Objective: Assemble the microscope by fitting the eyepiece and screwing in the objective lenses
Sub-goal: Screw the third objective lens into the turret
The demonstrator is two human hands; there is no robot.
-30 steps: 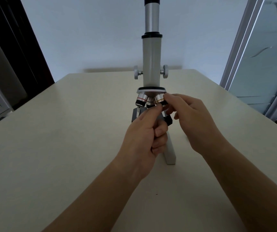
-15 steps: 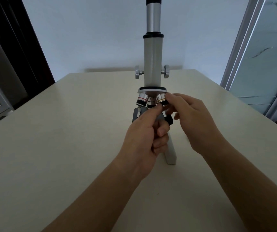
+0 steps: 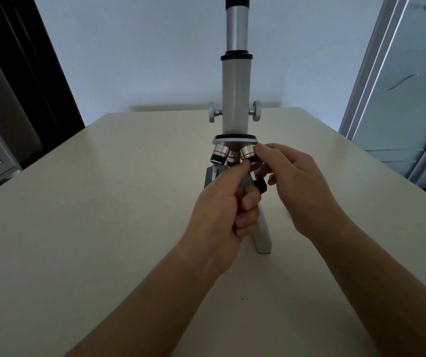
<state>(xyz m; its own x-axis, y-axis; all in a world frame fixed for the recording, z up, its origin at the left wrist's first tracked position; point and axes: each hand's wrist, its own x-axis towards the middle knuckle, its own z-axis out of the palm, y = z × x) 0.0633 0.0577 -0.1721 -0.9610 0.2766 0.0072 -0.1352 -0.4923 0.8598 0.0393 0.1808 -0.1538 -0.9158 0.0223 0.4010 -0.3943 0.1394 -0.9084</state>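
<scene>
Table (image 3: 83, 228) first, since it's the biggest thing here: wide pale top, bare on both sides of the microscope (image 3: 236, 99), with its left and right edges running off well clear of the hands and the far edge sitting behind the stand, so there's loads of room to swing elbows or set stuff down. Honestly not much has changed over the last second, the view just drifted a touch and both hands sit on the same spot as before, which I read as slow turning of a thread rather than a new step. Eyepiece (image 3: 237, 1) looks already seated at the top of the tube, partly cut off by the frame. Under the nosepiece (image 3: 235, 139) three objectives hang: a red-banded one (image 3: 219, 154) on the left, a darker one (image 3: 233, 158) in the middle, and the gold-banded objective (image 3: 249, 153) on the right, which is the one being worked. Right hand (image 3: 296, 186) has its fingertips pinched on that gold-banded objective from the side, and the left hand (image 3: 222, 210) is mostly curled with its thumb pressed up under the same lens. Tightest gap is between those fingers and the neighbouring lens, so I'd guess this last one is nearly home.
</scene>
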